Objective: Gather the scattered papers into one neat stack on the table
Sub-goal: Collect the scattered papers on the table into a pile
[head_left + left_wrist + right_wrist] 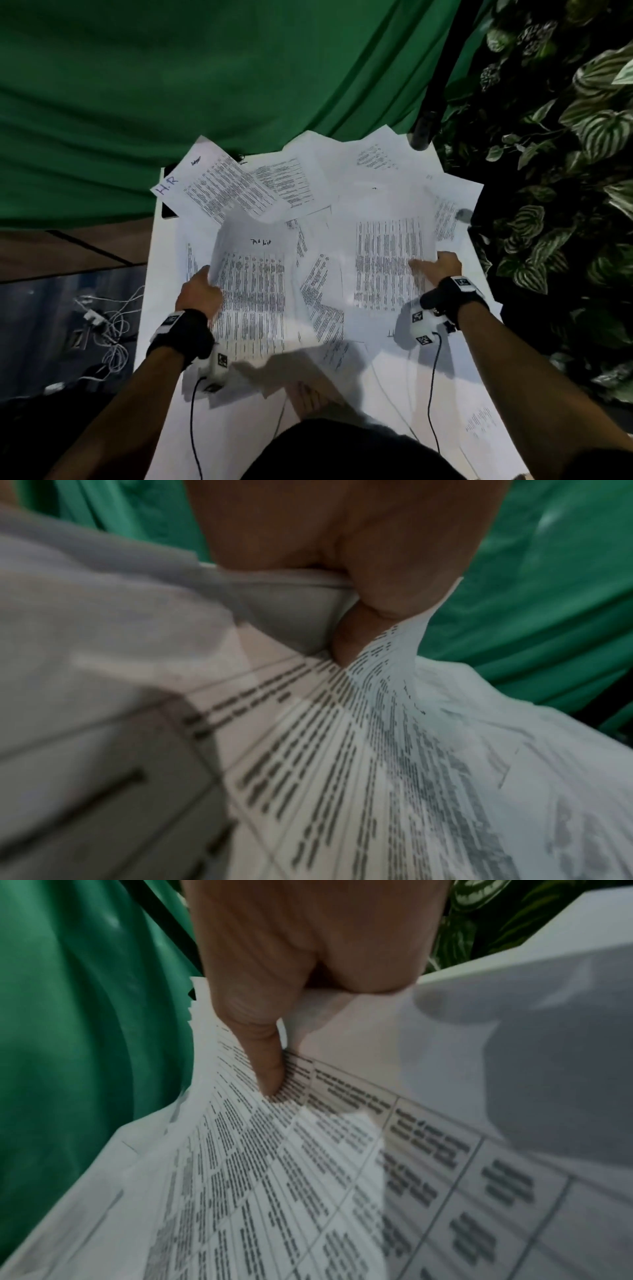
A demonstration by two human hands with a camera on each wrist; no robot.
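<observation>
We see printed papers (308, 192) scattered and overlapping across the white desk (404, 383), reaching its far edge and both side edges. Our left hand (200, 291) pinches the left edge of a lifted, curling sheet (255, 281) near the desk's left edge, thumb (346, 639) on top. Our right hand (442, 262) grips another printed sheet (387, 260) toward the right edge, thumb (263, 1066) pressed on the print, other fingers curled beneath.
</observation>
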